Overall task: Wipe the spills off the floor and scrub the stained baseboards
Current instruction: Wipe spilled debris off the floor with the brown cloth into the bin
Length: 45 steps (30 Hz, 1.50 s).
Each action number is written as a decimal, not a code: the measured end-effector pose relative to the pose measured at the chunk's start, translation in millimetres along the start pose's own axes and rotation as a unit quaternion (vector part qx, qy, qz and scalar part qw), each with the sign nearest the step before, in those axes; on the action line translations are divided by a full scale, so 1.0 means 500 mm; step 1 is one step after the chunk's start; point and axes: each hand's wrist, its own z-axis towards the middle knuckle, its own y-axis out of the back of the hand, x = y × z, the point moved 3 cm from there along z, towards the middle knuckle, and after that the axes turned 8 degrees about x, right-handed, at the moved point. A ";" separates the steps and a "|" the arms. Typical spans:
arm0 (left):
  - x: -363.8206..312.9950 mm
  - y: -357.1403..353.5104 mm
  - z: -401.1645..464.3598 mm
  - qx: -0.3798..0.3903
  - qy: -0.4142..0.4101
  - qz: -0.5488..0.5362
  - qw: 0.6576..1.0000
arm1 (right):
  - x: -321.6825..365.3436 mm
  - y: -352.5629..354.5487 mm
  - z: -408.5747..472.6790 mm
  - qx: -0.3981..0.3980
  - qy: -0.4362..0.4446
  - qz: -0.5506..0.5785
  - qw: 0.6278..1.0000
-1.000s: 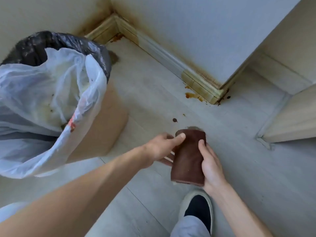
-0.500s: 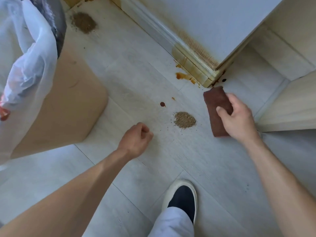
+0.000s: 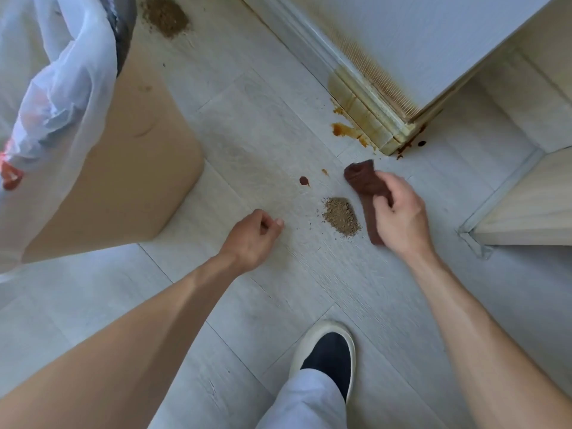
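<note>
**Two hands, one brown cloth, and a messy floor**

At the upper left of the frame stands a brown cardboard box with smooth flat sides. A thin, see-through white plastic bag hangs over its rim, all crinkly. Something red shows through the bag at the far left edge, but what it is cannot be told. A bit of shiny black bag peeks out behind the white one.

The floor is made of pale grey planks with a wood-grain look. A small heap of brown, sandy powder sits in the middle of the frame. A second, bigger heap lies at the top, near the box. A dark round drop sits just above the middle heap. An orange, sticky-looking spill lies against the baseboard at the upper right. The baseboard is a ridged strip, and it is stained yellow-brown near the corner.

The right hand is curled around a soft, dark brown cloth, holding it tight. The cloth is folded long and hangs just beside the middle heap, to its right. Whether it touches the floor cannot be told.

The left hand is loosely curled and holds nothing. It hangs over the floor left of the heap.

A dark shoe with a white edge shows at the bottom.
</note>
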 end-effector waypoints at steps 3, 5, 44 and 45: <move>0.002 -0.004 0.002 -0.007 -0.003 -0.002 1.000 | 0.005 0.036 0.050 -0.011 -0.006 -0.036 0.999; 0.004 -0.006 0.003 -0.013 -0.003 -0.006 1.000 | 0.012 0.019 0.077 0.035 0.005 -0.083 0.996; 0.018 -0.012 0.012 -0.008 -0.011 -0.029 0.999 | -0.014 -0.077 -0.084 -0.099 -0.197 0.175 0.960; 0.018 -0.011 0.012 -0.006 -0.011 -0.030 0.999 | -0.002 -0.080 -0.074 -0.092 -0.189 0.164 0.964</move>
